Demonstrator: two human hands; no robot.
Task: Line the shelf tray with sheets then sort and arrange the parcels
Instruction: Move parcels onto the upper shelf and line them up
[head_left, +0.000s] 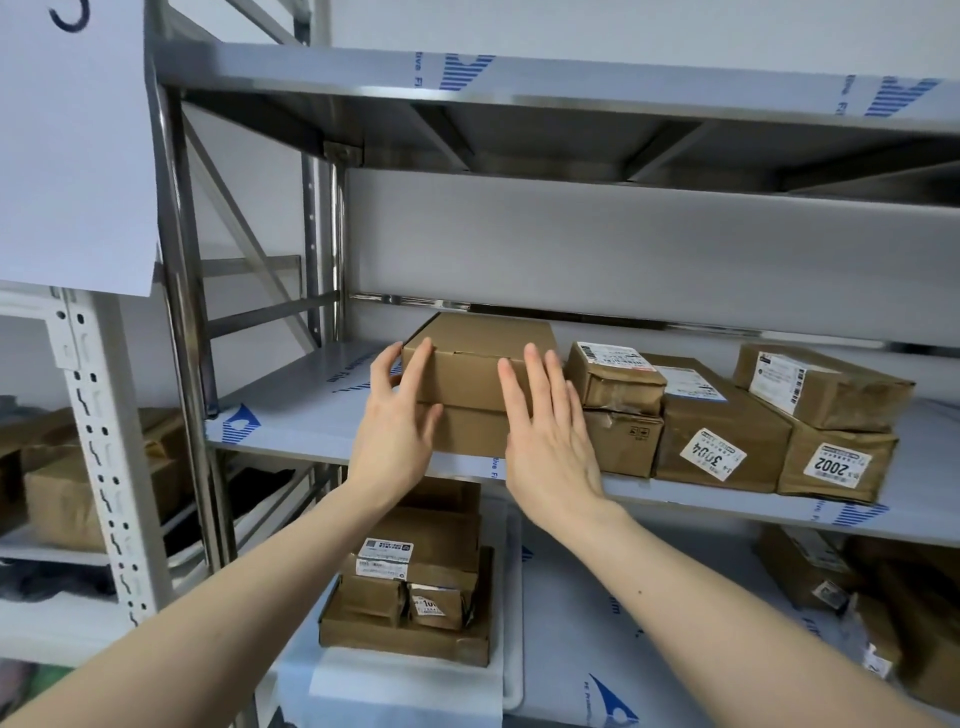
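Note:
On the middle steel shelf (291, 415) two plain brown boxes are stacked; the top box (478, 358) lies on the lower box (467, 431). My left hand (400, 410) rests with spread fingers on the stack's left front corner. My right hand (545, 421) lies flat, fingers apart, against the stack's front right. To the right stand labelled parcels: a small stacked pair (615, 384), a box marked 3004 (719, 441), a box marked 2002 (836, 462) with another parcel (826, 387) on top.
The shelf below holds a pile of small parcels (415, 592) on a flat box over a white sheet (395, 691), and more parcels (852, 587) at the right. A white sheet of paper (72, 145) hangs at upper left. A white rack (98, 447) with boxes stands left.

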